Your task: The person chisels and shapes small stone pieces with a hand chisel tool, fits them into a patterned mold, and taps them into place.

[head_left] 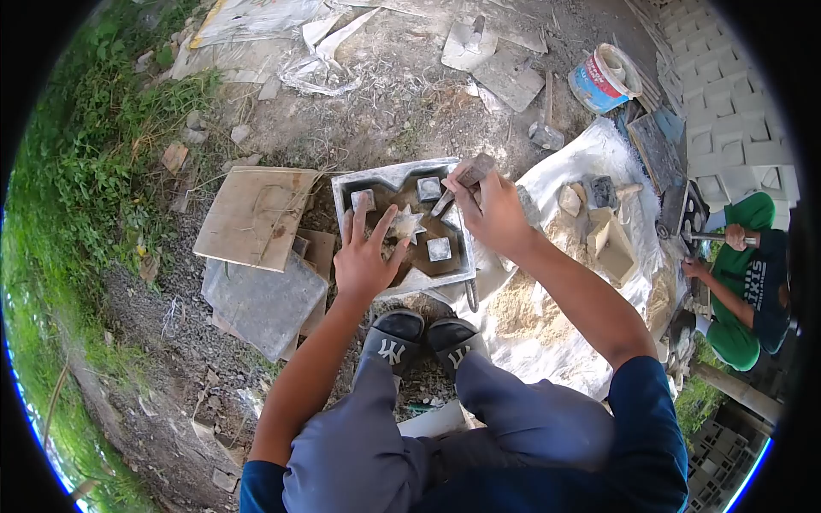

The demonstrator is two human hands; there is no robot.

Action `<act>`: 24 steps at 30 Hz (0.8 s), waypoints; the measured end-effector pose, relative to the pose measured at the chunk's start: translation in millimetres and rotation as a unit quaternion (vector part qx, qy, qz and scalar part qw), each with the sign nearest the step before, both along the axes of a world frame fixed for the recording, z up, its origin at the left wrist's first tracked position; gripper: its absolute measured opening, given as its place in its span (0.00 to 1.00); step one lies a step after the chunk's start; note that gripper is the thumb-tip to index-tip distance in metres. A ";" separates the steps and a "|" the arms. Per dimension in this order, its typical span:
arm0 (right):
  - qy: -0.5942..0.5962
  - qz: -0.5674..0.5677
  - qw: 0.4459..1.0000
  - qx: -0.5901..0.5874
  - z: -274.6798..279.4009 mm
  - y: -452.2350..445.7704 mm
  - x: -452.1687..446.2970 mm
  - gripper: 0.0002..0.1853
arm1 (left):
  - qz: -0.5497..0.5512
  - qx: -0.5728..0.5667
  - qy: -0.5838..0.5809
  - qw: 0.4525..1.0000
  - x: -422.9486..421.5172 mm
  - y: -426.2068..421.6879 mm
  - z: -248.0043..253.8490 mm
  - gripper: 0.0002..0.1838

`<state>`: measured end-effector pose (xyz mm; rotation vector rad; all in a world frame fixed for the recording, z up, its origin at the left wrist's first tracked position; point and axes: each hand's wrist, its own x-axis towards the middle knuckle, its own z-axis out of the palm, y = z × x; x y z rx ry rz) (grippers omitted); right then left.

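Observation:
A grey metal mold (404, 285) lies on the ground before my feet, with square blocks (439, 249) and a star-shaped piece (407, 224) standing inside it. My left hand (366, 261) is laid over the mold's left part, fingers spread, the tips near a block and the star. In my right hand (496, 214) is a small trowel (476, 169) with a worn handle, gripped at the mold's upper right side. Its narrow blade points down and left into the mold; the tip's exact contact is hard to see.
A white sack sheet (547, 359) on the right bears sandy powder (526, 308), a wooden box form (611, 246) and a mallet. Boards (256, 214) lie left. Behind are a paint bucket (603, 81), a hammer (546, 134) and a trowel (475, 36). Another person (753, 282) works at far right.

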<state>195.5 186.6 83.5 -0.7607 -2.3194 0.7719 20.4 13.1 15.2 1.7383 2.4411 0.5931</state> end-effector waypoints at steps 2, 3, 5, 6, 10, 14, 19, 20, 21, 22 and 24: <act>0.059 0.038 0.997 0.019 1.0 -7.8 5.1 0.19 | -0.001 0.018 -0.012 1.000 -1.0 0.3 -1.3 0.31; 0.056 0.042 0.997 0.018 -6.3 -7.0 5.7 0.19 | 0.003 0.017 -0.014 1.000 -0.4 -1.5 -1.6 0.31; 0.024 0.029 0.998 0.040 -20.4 -1.9 7.9 0.19 | 0.002 0.023 -0.006 1.000 0.4 0.1 -0.9 0.31; 0.002 -0.009 0.998 -0.056 -14.7 -5.0 8.9 0.17 | 0.001 0.026 -0.005 1.000 1.4 1.9 -0.8 0.31; 0.209 0.087 0.972 0.062 -14.0 -14.1 12.3 0.15 | 0.000 0.020 0.002 1.000 -2.6 0.4 -2.1 0.31; 0.049 0.056 0.992 0.103 -21.4 -5.0 11.5 0.17 | 0.002 0.011 -0.004 1.000 2.7 0.8 0.1 0.32; 0.159 0.107 0.976 0.100 -26.3 -8.7 8.9 0.20 | 0.000 0.020 -0.010 1.000 -0.3 -1.0 -4.9 0.32; 0.095 0.076 0.987 0.107 -27.7 -9.5 9.1 0.20 | 0.004 0.018 -0.022 1.000 0.2 -2.6 -5.2 0.32; 0.032 0.041 0.992 0.118 -23.2 -7.8 6.2 0.20 | 0.003 0.020 -0.031 0.999 0.0 0.0 -4.3 0.32; 0.020 0.041 0.997 0.059 -17.0 -1.6 3.5 0.11 | 0.004 0.006 -0.023 1.000 0.9 0.4 -0.6 0.32; 0.038 0.042 0.995 0.087 -9.8 -5.8 4.6 0.11 | -0.003 0.016 -0.017 1.000 0.3 0.8 -2.4 0.32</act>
